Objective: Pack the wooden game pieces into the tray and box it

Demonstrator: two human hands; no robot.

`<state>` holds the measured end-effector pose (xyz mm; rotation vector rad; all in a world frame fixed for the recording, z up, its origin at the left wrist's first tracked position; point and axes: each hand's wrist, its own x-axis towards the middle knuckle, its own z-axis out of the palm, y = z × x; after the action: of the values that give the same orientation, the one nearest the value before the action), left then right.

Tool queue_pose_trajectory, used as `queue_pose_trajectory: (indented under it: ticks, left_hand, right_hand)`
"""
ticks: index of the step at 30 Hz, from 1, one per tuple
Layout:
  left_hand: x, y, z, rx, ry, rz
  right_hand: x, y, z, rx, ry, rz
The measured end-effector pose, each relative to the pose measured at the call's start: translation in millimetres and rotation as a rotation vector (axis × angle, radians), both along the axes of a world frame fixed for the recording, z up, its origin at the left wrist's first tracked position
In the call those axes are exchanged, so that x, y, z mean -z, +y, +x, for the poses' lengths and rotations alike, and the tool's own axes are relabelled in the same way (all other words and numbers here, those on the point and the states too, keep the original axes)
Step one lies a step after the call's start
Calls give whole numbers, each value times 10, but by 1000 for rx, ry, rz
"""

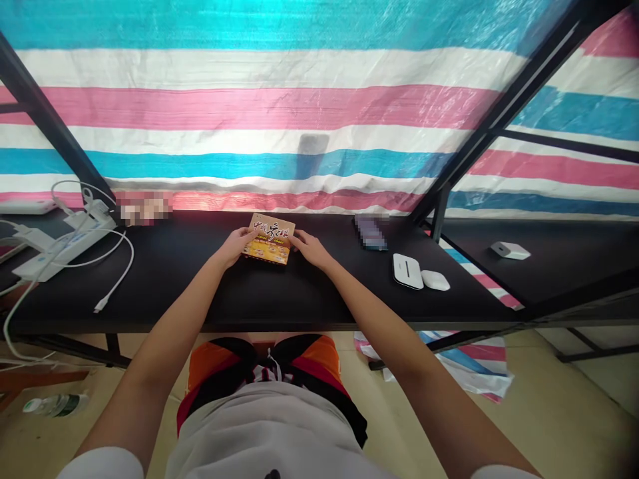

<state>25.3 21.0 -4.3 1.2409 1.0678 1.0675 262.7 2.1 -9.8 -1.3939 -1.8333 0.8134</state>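
A small flat yellow-and-brown box (269, 239) with printed characters lies near the back middle of the black table (200, 293). My left hand (235, 243) grips its left edge with the fingers curled round it. My right hand (308, 247) holds the right edge in the same way. Both arms reach straight forward over the table.
A white power strip (54, 249) with plugs and a loose white cable (112, 279) sits at the left. A white flat device (407, 270) and a white oval case (435, 280) lie at the right. A striped tarp (279, 106) hangs behind. A second black table (574, 266) holds a white adapter (509, 250).
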Motion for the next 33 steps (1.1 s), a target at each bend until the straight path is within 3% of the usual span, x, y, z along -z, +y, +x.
queue_pose_trajectory:
  ticks: [7, 20, 23, 27, 33]
  left_hand:
    - [-51, -52, -18, 153, 39, -21]
    - [-90, -95, -23, 222, 66, 0]
    - [-78, -89, 4, 172, 30, 9]
    - [-55, -63, 73, -10, -50, 145]
    - [-28, -35, 129, -171, 26, 313]
  right_hand:
    - [28, 47, 25, -103, 269, -40]
    - [32, 32, 39, -88, 271, 52]
    - [48, 54, 44, -30, 211, 87]
    - [38, 53, 37, 155, -27, 297]
    - [-6, -88, -103, -43, -321, 466]
